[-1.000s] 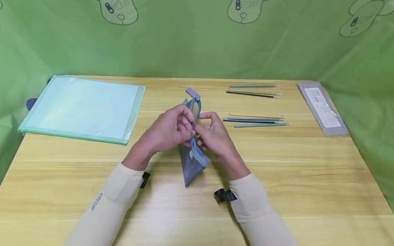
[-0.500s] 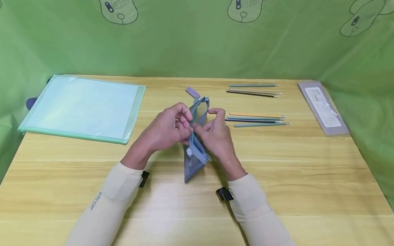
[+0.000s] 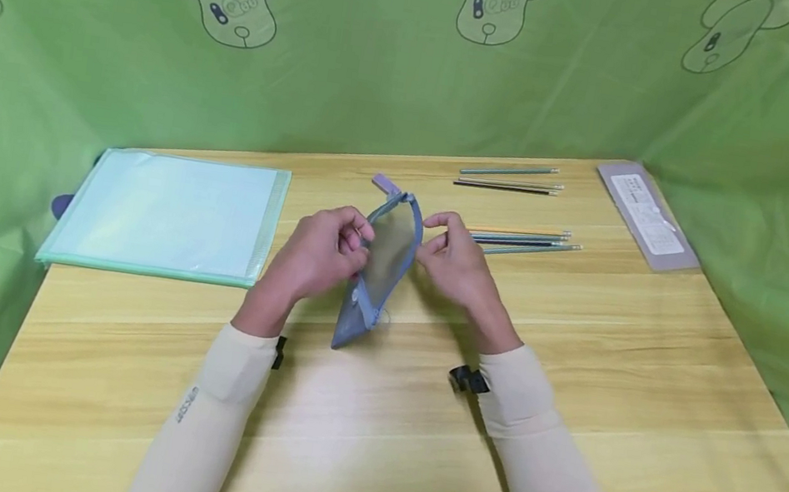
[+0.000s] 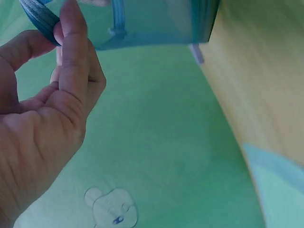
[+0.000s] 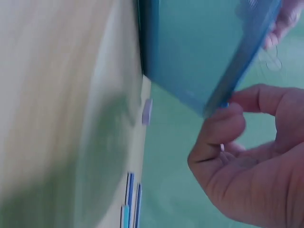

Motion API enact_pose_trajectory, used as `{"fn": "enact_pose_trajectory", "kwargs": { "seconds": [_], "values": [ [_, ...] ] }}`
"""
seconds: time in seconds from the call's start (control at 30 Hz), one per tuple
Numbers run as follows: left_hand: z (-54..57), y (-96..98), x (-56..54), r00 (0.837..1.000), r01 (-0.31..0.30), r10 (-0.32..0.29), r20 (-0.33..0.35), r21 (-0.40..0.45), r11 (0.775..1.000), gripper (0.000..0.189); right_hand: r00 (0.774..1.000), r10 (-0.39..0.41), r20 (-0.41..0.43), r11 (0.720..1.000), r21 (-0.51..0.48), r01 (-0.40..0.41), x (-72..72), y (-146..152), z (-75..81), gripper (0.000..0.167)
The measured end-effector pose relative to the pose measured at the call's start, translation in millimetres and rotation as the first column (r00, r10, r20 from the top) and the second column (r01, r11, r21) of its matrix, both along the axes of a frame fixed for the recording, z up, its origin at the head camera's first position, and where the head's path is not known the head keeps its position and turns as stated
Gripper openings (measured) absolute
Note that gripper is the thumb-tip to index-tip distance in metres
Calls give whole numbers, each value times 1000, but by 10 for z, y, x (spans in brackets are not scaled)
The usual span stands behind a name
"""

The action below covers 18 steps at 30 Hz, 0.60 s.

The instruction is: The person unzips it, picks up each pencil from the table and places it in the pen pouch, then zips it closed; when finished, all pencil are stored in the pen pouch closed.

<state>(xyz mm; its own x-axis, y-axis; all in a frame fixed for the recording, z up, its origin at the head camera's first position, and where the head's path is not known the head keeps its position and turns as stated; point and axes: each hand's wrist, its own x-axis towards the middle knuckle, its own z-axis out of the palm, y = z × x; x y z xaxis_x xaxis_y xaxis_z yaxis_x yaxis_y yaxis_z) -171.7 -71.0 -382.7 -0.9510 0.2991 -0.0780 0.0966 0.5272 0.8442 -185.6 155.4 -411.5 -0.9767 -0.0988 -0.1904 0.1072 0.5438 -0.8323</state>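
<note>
A blue-grey mesh zip pouch stands on its edge in the middle of the table, its zipped mouth spread wide. My left hand pinches one side of the mouth between thumb and fingers. In the left wrist view that hand grips the zip edge of the pouch. My right hand pinches the opposite edge. The right wrist view has the right hand's thumb and index finger on the zip band of the pouch. Behind the pouch lies a small purple block.
Several pencils lie in a near group and a far group right of the pouch. A pale blue document folder lies at the left, with a purple piece poking out behind it. A grey labelled packet is at the back right.
My hands have moved apart, the left one leftward and the right one rightward. Between them the mouth of the pouch has gone from narrow to wide open.
</note>
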Motion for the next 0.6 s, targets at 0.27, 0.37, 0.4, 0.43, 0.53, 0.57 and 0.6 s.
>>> {"fn": "enact_pose_trajectory", "kwargs": {
  "seconds": [0.27,0.37,0.4,0.43,0.53,0.57,0.6],
  "values": [
    [59,-70,7,996,21,-32,-84,-128,992,26,997,77,-3,986,147,-75,-82,455,48,36],
    [66,-72,11,995,35,-47,-84,-145,989,28,998,57,0,970,235,-55,-99,654,66,37],
    [65,-75,9,996,39,-51,-80,-148,988,28,999,49,1,964,260,-47,-106,722,68,37],
    [63,-79,7,996,42,-54,-76,-151,988,28,999,43,5,957,286,-42,-114,789,72,39],
    [51,-96,0,996,47,-58,-67,-157,987,29,999,32,10,931,363,-34,-148,967,63,42],
    [46,-103,-2,996,48,-59,-64,-157,986,29,999,31,10,923,385,-33,-162,1022,52,43],
    [40,-109,-4,996,50,-60,-64,-157,986,29,999,31,13,913,406,-33,-175,1071,41,44]
  ]
}}
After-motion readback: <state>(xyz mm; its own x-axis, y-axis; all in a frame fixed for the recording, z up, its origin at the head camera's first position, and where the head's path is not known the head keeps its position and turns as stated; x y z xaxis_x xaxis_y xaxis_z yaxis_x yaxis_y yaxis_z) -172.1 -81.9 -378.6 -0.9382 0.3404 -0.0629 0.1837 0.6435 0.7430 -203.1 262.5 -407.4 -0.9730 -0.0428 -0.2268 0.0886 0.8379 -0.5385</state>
